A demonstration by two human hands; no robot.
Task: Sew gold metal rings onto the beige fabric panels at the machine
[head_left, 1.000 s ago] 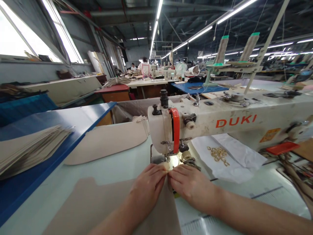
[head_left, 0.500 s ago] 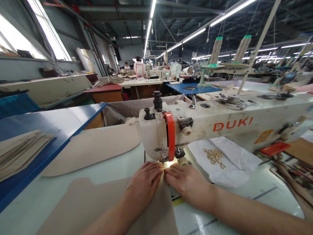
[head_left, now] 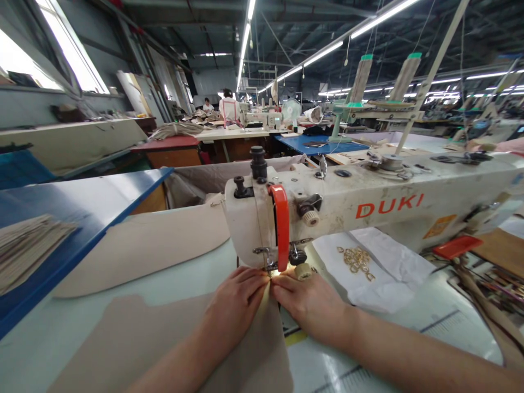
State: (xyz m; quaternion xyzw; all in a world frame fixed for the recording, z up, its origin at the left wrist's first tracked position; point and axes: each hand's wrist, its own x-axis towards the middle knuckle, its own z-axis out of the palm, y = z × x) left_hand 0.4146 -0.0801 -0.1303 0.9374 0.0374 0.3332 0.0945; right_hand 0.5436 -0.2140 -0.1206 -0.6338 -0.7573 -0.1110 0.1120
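My left hand (head_left: pixel 235 305) and my right hand (head_left: pixel 308 303) lie side by side on a tan fabric panel (head_left: pixel 135 344), fingertips together right under the head of a white DUKI sewing machine (head_left: pixel 368 210). Both hands press and pinch the panel's edge at the lit needle area (head_left: pixel 273 268). The fingers are closed together on the fabric. The needle itself is hidden by the machine head and my fingertips.
A second tan panel (head_left: pixel 139 245) lies behind on the pale green table. Gold rings (head_left: pixel 355 261) sit on white cloth to the right. A stack of cut pieces (head_left: pixel 24 248) rests on a blue shelf at left. A red tray (head_left: pixel 456 246) and other workers' stations stand farther off.
My hands have crept forward with the fabric, closer under the machine head. The view has shifted slightly, so the machine sits further left in frame.
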